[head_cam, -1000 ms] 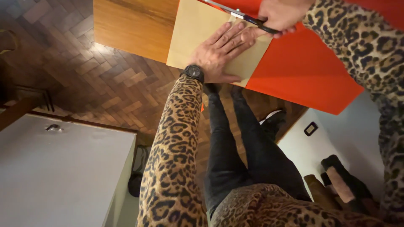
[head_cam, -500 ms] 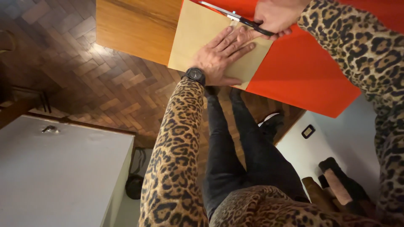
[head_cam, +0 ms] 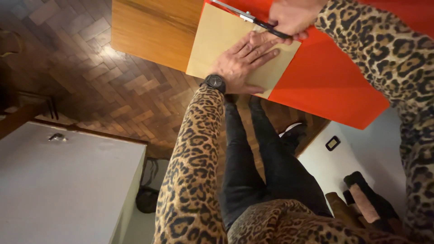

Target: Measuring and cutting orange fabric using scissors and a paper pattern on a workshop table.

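The tan card lies on the red sheet, pinned flat by the left hand. The right hand, fingers closed around a craft knife, works just beside those fingertips; a slip could nick them.

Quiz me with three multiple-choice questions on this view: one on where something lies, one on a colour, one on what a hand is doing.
1. Where does the tan sheet lie?
A. across the orange mat and wooden table
B. on the floor
C. on the white cabinet

2. What colour is the wristwatch?
A. silver
B. black
C. red

3. What is the left hand doing?
A. hanging free
B. gripping a cup
C. pressing flat on the sheet

Answers:
A, the tan sheet overlaps the orange mat and wooden table.
B, the wristwatch is black.
C, the left hand lies flat while the right hand holds a cutter.
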